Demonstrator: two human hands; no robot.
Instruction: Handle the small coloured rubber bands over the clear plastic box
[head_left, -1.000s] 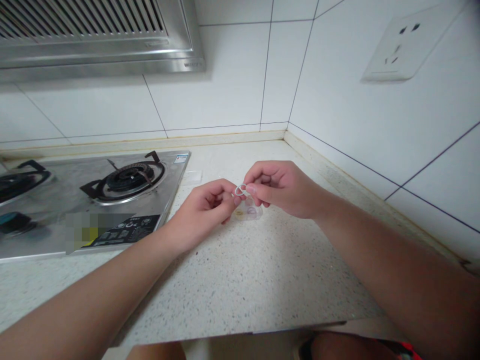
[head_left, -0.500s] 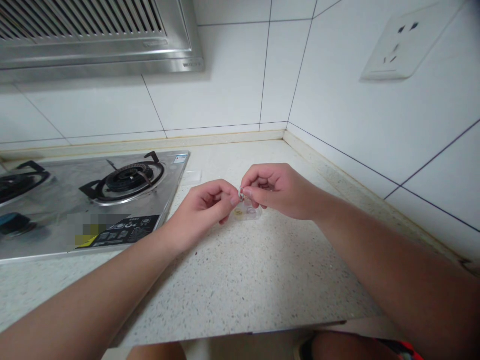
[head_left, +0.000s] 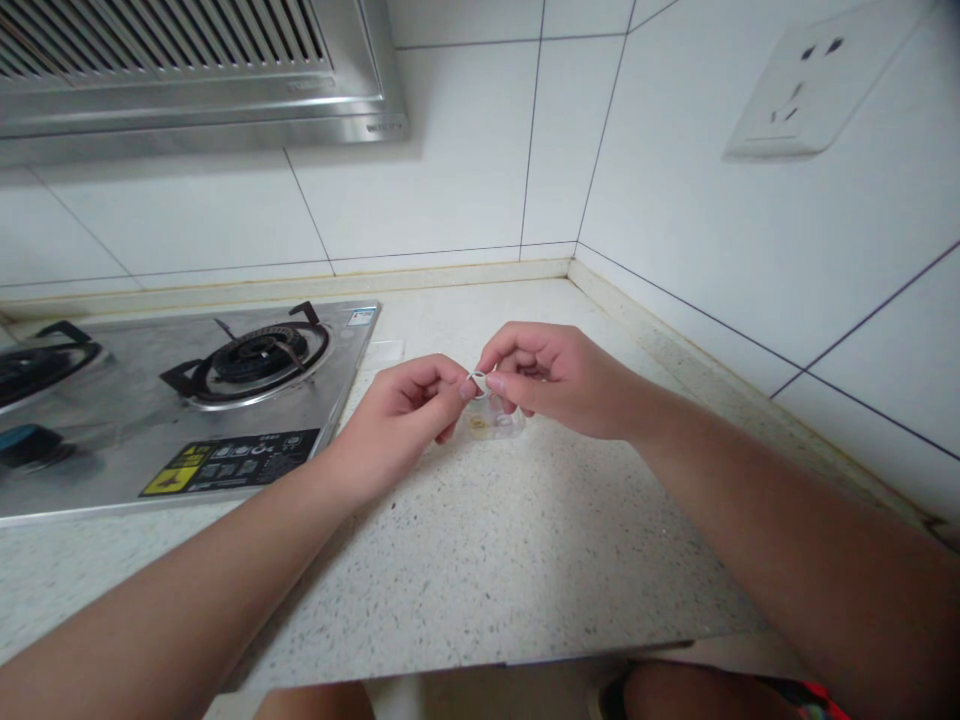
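Over the counter, my left hand (head_left: 401, 405) and my right hand (head_left: 559, 380) meet with their fingertips almost together. Both pinch a small white loop (head_left: 479, 383) between thumb and forefinger, one hand on each side of it. What the loop is made of is too small to tell. Just beneath the fingers, a clear plastic box (head_left: 504, 431) rests on the counter, partly covered by the hands. Something yellow and ring-shaped (head_left: 477, 423) shows inside it, with paler pieces beside it.
To the left lies a steel gas stove (head_left: 247, 425) with black burners and a knob. A clear flat plastic piece (head_left: 386, 352) sits by its right edge. Above hangs a range hood (head_left: 330, 125). Tiled walls meet behind the speckled counter (head_left: 480, 560); a socket (head_left: 806, 95) is on the right.
The white loop has turned and now shows its opening between the fingertips. Both hands have shifted only slightly, keeping their pinch.
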